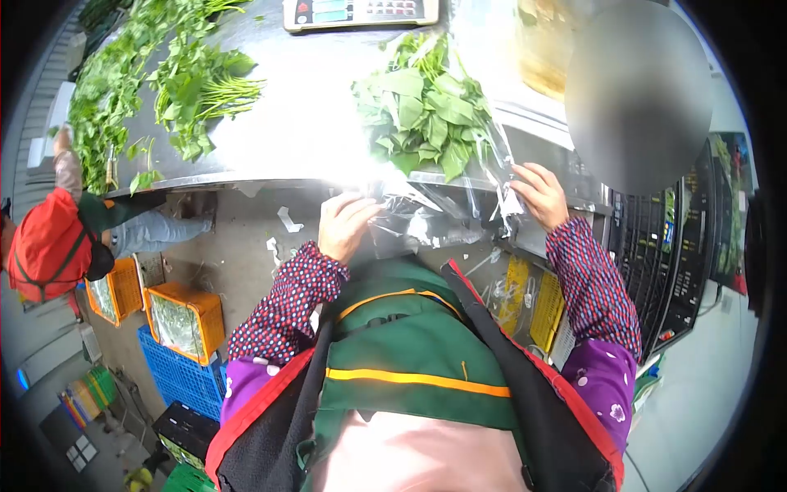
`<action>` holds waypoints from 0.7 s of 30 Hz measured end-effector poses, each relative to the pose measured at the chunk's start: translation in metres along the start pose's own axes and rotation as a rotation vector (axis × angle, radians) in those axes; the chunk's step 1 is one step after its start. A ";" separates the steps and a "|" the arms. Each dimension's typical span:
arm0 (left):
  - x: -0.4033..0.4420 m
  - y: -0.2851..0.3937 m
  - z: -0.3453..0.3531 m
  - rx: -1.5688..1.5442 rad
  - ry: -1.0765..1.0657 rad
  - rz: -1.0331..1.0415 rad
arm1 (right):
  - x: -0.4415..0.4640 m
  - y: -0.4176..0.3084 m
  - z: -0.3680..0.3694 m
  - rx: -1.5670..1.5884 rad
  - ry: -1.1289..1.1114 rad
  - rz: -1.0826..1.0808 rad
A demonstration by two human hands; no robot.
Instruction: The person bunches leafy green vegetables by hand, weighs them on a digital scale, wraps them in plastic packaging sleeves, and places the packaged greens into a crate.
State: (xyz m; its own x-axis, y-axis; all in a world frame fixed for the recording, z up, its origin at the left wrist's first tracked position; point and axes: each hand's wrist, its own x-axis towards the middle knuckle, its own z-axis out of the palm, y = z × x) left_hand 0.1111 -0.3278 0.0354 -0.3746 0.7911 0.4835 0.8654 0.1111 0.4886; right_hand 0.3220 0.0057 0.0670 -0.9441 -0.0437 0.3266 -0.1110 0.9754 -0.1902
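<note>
A clear plastic bag hangs over the front edge of the metal table, its open end toward me. Leafy greens lie at the bag's far end, with leaves under or inside the film; which is partly unclear. My left hand pinches the bag's left side. On the right side, my right hand grips the gathered film with bent fingers. Both hands are just off the table edge, with the greens beyond them.
More greens lie on the table's left, and a scale stands at the back. A person in red is at far left. Orange crates, a blue crate and black crates stand around.
</note>
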 end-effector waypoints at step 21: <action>0.262 0.001 -0.155 -0.726 0.770 -0.396 | 0.225 -0.037 -0.162 0.810 0.990 0.622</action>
State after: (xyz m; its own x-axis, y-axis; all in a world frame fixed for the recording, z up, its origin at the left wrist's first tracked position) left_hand -0.0378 -0.2133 0.2753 -0.9020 0.1691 0.3973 0.3361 -0.3025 0.8919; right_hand 0.1637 -0.0050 0.2972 -0.3383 0.8355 0.4330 -0.2281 0.3736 -0.8991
